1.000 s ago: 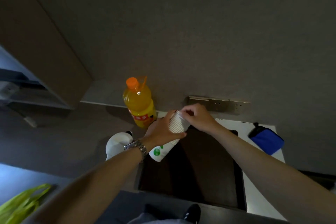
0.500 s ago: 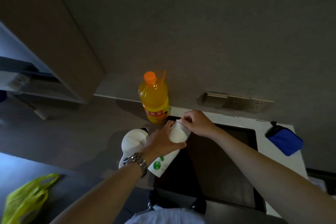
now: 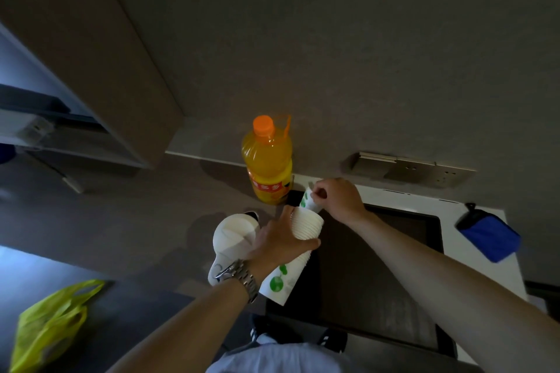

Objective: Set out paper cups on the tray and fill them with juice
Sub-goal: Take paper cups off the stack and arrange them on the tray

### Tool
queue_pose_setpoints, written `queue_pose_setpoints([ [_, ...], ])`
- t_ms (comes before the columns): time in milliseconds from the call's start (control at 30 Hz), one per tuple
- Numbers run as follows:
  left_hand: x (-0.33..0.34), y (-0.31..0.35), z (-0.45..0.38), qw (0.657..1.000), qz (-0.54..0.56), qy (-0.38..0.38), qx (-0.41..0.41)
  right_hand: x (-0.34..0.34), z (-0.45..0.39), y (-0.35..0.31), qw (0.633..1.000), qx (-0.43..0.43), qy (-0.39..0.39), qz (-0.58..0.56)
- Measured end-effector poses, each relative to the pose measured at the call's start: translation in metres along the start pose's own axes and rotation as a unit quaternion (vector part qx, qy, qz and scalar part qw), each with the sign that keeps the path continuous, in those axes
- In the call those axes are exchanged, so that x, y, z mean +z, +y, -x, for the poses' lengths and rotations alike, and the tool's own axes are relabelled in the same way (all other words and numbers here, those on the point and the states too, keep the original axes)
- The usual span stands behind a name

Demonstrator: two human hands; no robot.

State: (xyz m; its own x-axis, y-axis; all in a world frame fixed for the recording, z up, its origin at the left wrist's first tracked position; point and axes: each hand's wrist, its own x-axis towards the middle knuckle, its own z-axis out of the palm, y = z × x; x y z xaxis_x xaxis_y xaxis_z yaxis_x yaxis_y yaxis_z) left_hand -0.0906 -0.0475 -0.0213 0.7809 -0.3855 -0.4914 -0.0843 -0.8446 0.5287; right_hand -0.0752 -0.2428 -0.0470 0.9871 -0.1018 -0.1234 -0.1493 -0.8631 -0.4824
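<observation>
Your left hand (image 3: 280,241) is wrapped round the stack (image 3: 295,247) of nested paper cups, held in the air over the near-left part of the dark tray (image 3: 378,275). Your right hand (image 3: 339,198) pinches the rim of the top cup (image 3: 309,201), which sits partly pulled out of the stack's far end. The stack's long axis runs near-left to far-right, tilted; the cup mouths point far and slightly right, toward the bottle (image 3: 268,165), and the closed bottoms point back toward you. Expect the cups to be very light, thin and easy to crush, and nested ones tend to stick, so two may come off together. Grip the stack on its ribbed middle, firm but not squeezing, and take the single cup by the rolled rim, which is the stiffest part; a slight twist should free it. An empty cup probably tips easily, so set it mouth up, flat on the tray. No cup stands on the tray yet. The bottle is upright, capped and nearly full, just off the tray's far-left corner; judge it heavy and smooth, best taken round the body with the whole hand.
</observation>
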Motion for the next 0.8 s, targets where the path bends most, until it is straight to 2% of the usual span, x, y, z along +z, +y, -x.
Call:
queue_pose_setpoints([
  [200,-0.012,-0.003,-0.003,1.0,0.001,0.015,-0.019,0.02,-0.004,-0.006,0.993,-0.054,-0.061,0.084],
  [367,-0.026,0.0,-0.004,1.0,-0.003,0.021,-0.015,0.031,-0.008,-0.009,0.989,-0.097,-0.038,0.106],
  [600,-0.036,-0.003,-0.007,1.0,0.019,0.01,-0.018,0.037,-0.005,-0.007,0.991,-0.102,-0.025,0.08],
  [800,-0.055,-0.003,-0.01,0.999,0.047,0.023,-0.013,0.037,0.001,0.001,0.99,-0.093,-0.021,0.108],
])
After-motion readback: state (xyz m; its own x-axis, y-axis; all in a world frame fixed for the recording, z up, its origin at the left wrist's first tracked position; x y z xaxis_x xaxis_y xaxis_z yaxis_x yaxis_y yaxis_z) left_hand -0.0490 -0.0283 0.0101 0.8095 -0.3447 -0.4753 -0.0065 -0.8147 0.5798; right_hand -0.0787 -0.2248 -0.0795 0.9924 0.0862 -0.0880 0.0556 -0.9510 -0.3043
